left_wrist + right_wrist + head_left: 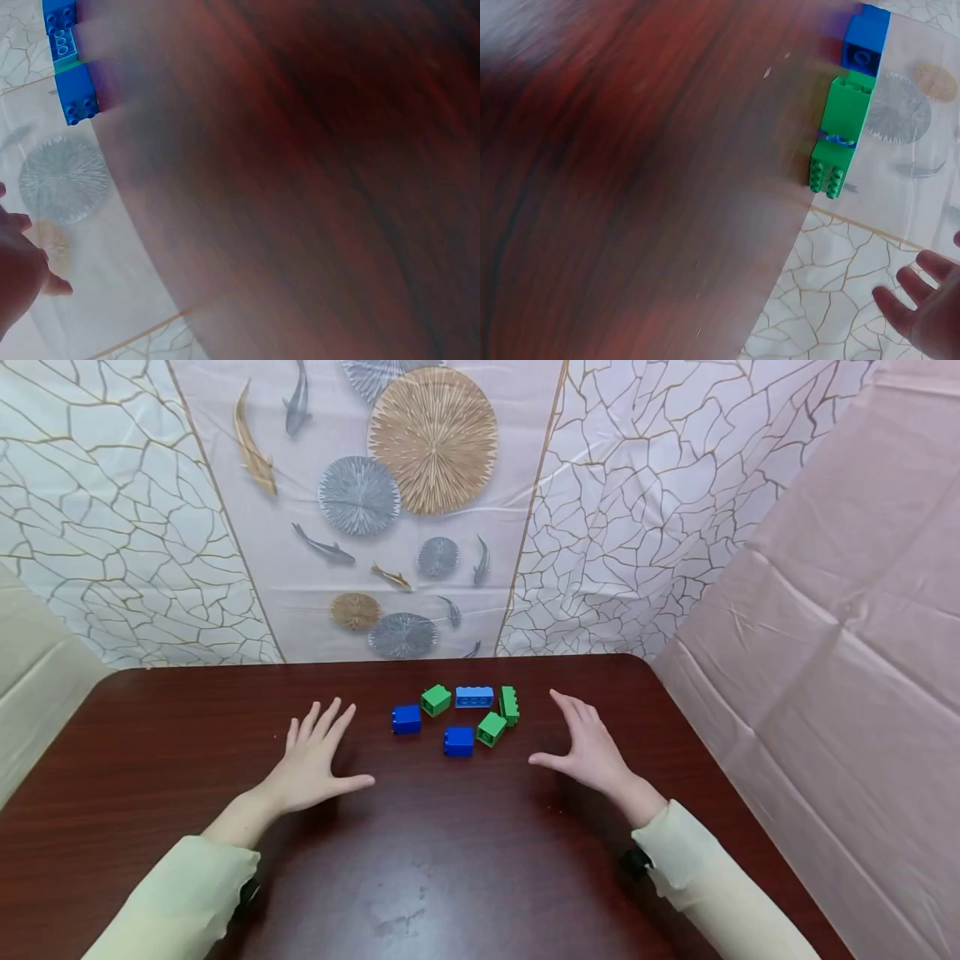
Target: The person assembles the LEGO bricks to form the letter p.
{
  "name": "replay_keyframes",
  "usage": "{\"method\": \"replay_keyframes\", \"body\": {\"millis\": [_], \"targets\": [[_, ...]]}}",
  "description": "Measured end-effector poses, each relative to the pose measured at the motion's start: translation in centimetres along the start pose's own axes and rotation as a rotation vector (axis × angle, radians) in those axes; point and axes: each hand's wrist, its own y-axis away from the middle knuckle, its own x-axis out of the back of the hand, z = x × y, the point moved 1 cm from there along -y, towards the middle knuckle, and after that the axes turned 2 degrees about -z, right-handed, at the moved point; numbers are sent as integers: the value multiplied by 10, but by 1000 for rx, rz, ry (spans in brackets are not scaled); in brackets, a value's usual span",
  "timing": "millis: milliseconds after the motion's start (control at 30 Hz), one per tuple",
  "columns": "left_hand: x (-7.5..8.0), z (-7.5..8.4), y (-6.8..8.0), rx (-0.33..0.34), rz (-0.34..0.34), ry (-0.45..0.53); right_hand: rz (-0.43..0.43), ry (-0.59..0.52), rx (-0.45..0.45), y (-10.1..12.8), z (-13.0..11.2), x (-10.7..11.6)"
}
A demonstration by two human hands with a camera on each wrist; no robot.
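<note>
Head view: a dark red-brown table fills the lower half of the frame, with patterned sheets hung behind it and a pink sheet at the right. No container appears in any view; six loose bricks lie directly on the tabletop just above centre frame.

The cluster, from left to right: a dark blue brick; a green brick just above and to its right; a light blue brick at the top of the group; a second dark blue brick at the bottom; a small green brick beside it; and a long green brick at the right edge, touching or nearly touching the small green one.

The left hand sits left of the cluster, fingers straight and spread, thumb pointing toward frame centre, holding nothing. The right hand mirrors it on the right, fingers extended and loosely together, thumb out, also holding nothing. Whether either palm touches the wood cannot be told. Both hands stand near the bricks but apart from them. Pale yellow-green sleeves cover both forearms.

Wrist views: both are motion-blurred. The left shows blue bricks at the upper left of the frame; the right shows green and blue bricks at the upper right, with straight fingertips at the lower right.
</note>
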Motion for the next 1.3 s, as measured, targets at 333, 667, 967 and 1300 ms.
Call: {"method": "replay_keyframes", "body": {"millis": [333, 667, 967, 1300], "targets": [[-8, 2, -40, 107, -43, 278, 16, -420, -39, -24, -25, -15], [-27, -2, -69, 160, -65, 435, -88, -403, -73, -41, -54, -44], [-39, 6, -83, 192, -96, 473, -164, -334, -62, -49, -71, -64], [-48, 11, -89, 205, -85, 421, -228, -265, -78, -50, -76, -76]]}}
